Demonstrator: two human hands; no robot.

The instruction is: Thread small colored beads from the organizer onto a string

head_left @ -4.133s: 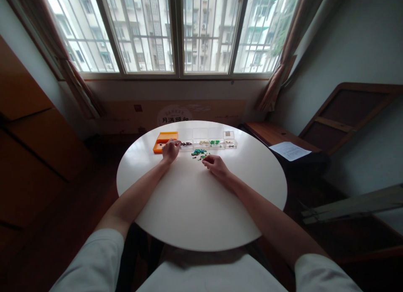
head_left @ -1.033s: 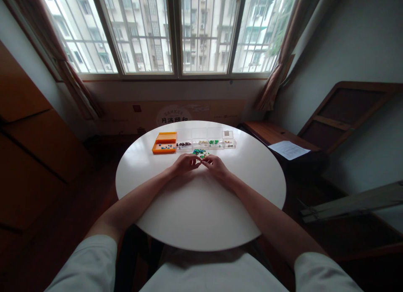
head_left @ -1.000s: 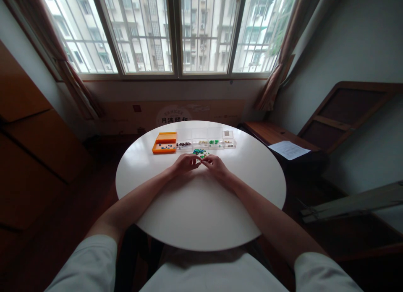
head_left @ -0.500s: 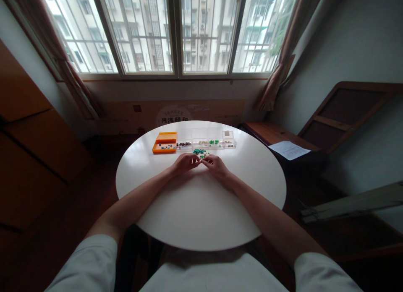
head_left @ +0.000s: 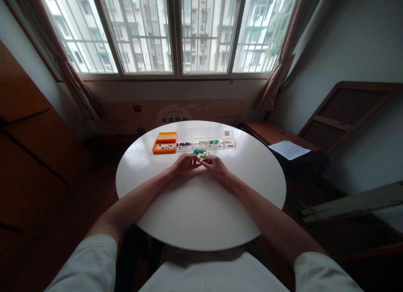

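Note:
My left hand and my right hand meet fingertip to fingertip over the white round table. The fingers of both are bent into a pinch. Whatever lies between them is too small to make out. Just beyond the fingertips is a loose pile of small green, blue and yellow pieces. Behind the pile stands a row of clear plastic boxes with dark brown, cream and green pieces inside. An open orange box at the left end of the row holds some small blue pieces.
A small clear box with a grey square in it stands at the row's right end. Right of the table, a paper sheet lies on a wooden surface. A barred window is behind the table.

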